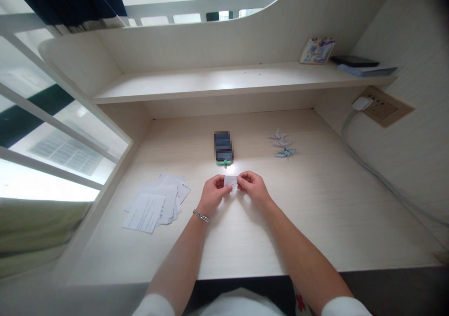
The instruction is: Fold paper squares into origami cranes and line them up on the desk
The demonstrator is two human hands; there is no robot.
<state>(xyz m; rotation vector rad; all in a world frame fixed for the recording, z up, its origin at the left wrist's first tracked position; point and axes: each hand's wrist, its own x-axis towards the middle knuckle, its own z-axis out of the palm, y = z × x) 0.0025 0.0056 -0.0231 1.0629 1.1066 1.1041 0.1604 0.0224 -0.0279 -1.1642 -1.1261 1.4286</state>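
Note:
A small piece of white paper (229, 180) is held up between my two hands, just over the desk. My left hand (214, 192) pinches its left side, thumb on the near face. At the right edge, the fingertips of my right hand (253, 185) close on the same paper. Its exact folds are too small to make out. Beyond the hands lies a phone (223, 145) with a green edge, its screen blurred. Several folded paper cranes (286, 152) rest to the right of the phone, white ones and a bluish one. Printed paper sheets (145, 212) lie in a loose pile on the left.
Above the desk (315, 222) runs a shelf (210, 82) bearing a patterned packet (317, 50) and a dark flat item (355, 61) on papers. A white plug (362, 103) sits in the wall socket (387, 108), its cable (372, 168) trailing along the right side.

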